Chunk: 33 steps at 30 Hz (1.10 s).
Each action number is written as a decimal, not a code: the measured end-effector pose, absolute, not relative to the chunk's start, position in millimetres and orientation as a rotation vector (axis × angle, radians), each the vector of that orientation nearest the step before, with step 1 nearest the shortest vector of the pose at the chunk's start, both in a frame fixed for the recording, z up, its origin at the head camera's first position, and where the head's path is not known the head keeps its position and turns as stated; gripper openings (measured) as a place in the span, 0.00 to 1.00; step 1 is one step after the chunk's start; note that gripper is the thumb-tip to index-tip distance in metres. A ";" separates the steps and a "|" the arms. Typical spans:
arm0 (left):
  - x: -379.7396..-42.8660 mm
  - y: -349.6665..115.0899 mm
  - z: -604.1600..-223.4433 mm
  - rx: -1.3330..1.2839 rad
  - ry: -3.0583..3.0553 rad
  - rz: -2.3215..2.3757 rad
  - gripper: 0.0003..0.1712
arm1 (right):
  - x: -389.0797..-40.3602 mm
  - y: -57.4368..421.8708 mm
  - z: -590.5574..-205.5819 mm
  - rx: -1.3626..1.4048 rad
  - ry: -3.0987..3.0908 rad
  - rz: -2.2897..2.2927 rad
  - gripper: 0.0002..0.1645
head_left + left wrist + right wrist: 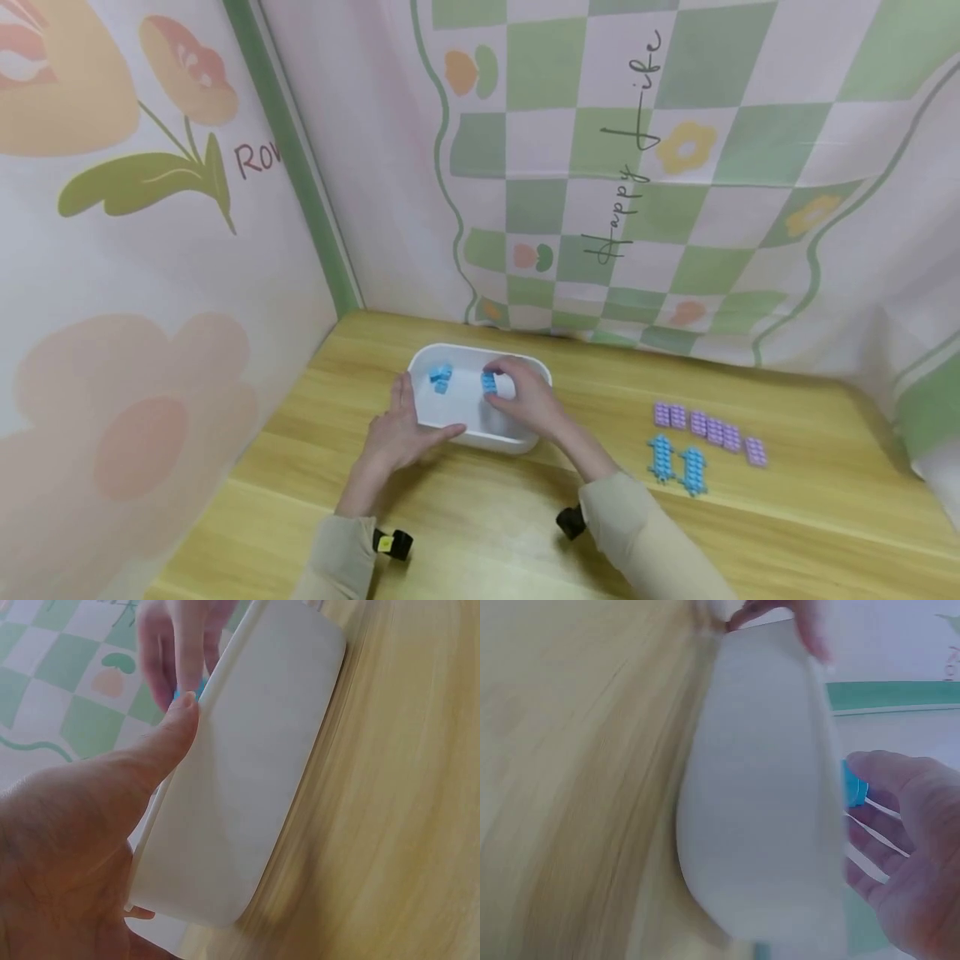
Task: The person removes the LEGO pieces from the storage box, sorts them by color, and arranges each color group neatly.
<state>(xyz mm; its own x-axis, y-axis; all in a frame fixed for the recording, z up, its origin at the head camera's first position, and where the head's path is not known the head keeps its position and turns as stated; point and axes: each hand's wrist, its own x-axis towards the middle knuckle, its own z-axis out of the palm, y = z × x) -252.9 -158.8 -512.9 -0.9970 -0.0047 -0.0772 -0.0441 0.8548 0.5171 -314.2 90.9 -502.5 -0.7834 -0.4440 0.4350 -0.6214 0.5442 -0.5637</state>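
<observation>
A white plastic box (508, 442) stands on the table. My left hand (395, 433) steadies its near left corner, the fingers straight along the left end and the thumb lying at the front rim; in the left wrist view the thumb (161, 746) reaches over that rim. My right hand (528, 396) reaches over the box and pinches a blue toy brick (489, 382) between thumb and fingers. The right wrist view shows this brick (854, 785) at the thumb tip, partly hidden by the box wall. Several loose blue bricks (441, 378) lie at the box's left end.
Right of the box, several purple studded bricks (715, 431) lie in a slanting row. Two blue studded pieces with side pegs, one on the left (662, 458) and one on the right (693, 471), lie nearer. A printed curtain (540, 208) hangs behind the wooden table (480, 517).
</observation>
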 end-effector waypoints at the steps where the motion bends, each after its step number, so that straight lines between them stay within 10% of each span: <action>1: -252.9 -158.9 -512.9 -0.041 2.953 0.830 0.84 | -307.1 95.0 -496.7 0.886 -2.537 1.075 0.20; 33: -252.5 -158.4 -513.7 -0.032 2.946 0.845 0.85 | -189.7 343.9 -534.0 0.399 -2.556 0.840 0.30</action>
